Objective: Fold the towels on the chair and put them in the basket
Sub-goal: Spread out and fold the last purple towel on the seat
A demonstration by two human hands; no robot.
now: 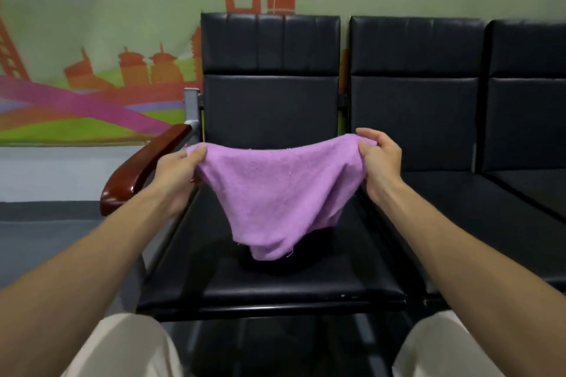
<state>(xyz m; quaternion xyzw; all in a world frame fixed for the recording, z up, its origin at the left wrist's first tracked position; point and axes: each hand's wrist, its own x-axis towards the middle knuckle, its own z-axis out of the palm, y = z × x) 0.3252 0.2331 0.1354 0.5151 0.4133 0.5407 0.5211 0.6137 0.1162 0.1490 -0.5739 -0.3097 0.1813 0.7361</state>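
Setting: a pale green wall with an orange skyline mural (92,92); a row of seats stands before it.
Surface: black padded leatherette chair (275,288), with a glossy red-brown wooden armrest (144,165) at its 9 o'clock and a second black chair (413,107) at its 3 o'clock.
Task object: lilac terry-cloth towel (275,190), hung in the air above the seat. Its top edge sags between the two grips and its lowest fold, at 6 o'clock, reaches down to the seat.
Left hand (174,171): pinches the towel's corner at 10 o'clock.
Right hand (381,162): fingers curled round the corner at 2 o'clock; the two hands are well apart.
Beneath the towel: a dark shape (275,268) on the seat; whether it is cloth or shadow cannot be told.
Handling, judged: light, limp and not fragile. It drapes under its own weight and holds no shape, and the nap should grip and not slip.
Hold points, judged: the corners and hems. Keeping the top edge taut should let the lower half hang square for a fold.
Basket: not in view.
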